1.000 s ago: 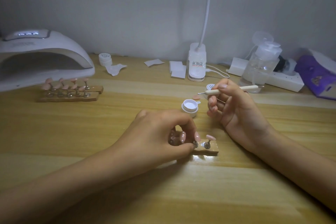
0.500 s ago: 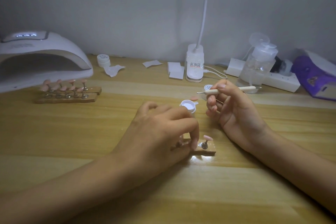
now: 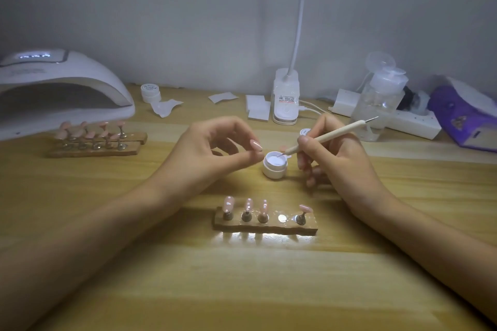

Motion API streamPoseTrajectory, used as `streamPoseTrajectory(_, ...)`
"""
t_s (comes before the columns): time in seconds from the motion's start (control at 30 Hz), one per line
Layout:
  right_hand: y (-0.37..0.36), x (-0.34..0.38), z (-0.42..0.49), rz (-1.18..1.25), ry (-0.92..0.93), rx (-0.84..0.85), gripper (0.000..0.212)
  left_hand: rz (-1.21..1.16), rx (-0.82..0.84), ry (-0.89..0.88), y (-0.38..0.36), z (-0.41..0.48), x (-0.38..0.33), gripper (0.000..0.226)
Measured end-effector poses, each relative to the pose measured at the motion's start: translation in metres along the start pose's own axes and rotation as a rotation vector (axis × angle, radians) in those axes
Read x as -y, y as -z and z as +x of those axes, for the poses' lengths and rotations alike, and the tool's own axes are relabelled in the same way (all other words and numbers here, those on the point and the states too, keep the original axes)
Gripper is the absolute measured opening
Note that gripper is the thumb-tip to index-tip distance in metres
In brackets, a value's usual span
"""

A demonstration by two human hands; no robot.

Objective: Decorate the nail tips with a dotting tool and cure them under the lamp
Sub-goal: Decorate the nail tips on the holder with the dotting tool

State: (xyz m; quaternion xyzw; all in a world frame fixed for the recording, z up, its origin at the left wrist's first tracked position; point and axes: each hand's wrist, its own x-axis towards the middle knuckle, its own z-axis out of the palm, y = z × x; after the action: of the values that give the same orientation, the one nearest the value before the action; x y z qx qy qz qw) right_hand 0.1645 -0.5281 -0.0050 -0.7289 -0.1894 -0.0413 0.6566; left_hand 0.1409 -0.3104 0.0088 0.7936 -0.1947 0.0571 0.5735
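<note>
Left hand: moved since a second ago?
Yes. The left hand went from the wooden stand away toward the open jar, pinching a nail tip.

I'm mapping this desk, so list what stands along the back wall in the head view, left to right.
Left to right: curing lamp → small closed white jar → flat white pads → desk lamp base → clear pump bottle → purple box.
</note>
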Motion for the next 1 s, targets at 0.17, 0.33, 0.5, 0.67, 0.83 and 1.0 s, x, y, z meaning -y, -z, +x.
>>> streamPoseTrajectory(0.17, 0.000, -0.003, 0.001, 0.001, -0.027, 0.049, 0.021, 0.030, 0.062, 0.022, 0.001, 0.003, 0.016, 0.011)
streamPoseTrajectory(0.33, -0.001, -0.004, 0.002, -0.012, -0.043, 0.069, 0.021, 0.065, 0.095, 0.007, -0.001, 0.002, 0.021, 0.009)
streamPoseTrajectory(0.5, -0.001, -0.004, 0.002, -0.019, -0.042, 0.072, 0.020, 0.067, 0.079, -0.003, -0.002, 0.001, 0.019, 0.011)
streamPoseTrajectory(0.67, 0.000, -0.005, 0.003, -0.026, -0.043, 0.076, 0.020, 0.043, 0.072, -0.014, -0.002, 0.001, 0.016, 0.009)
streamPoseTrajectory(0.83, 0.000, -0.005, 0.003, -0.030, -0.038, 0.077, 0.020, 0.070, 0.095, -0.016, -0.001, 0.001, 0.016, 0.010)
streamPoseTrajectory(1.0, -0.001, -0.005, 0.003, -0.019, -0.039, 0.081, 0.020, 0.078, 0.108, -0.031, -0.001, 0.001, 0.018, 0.015)
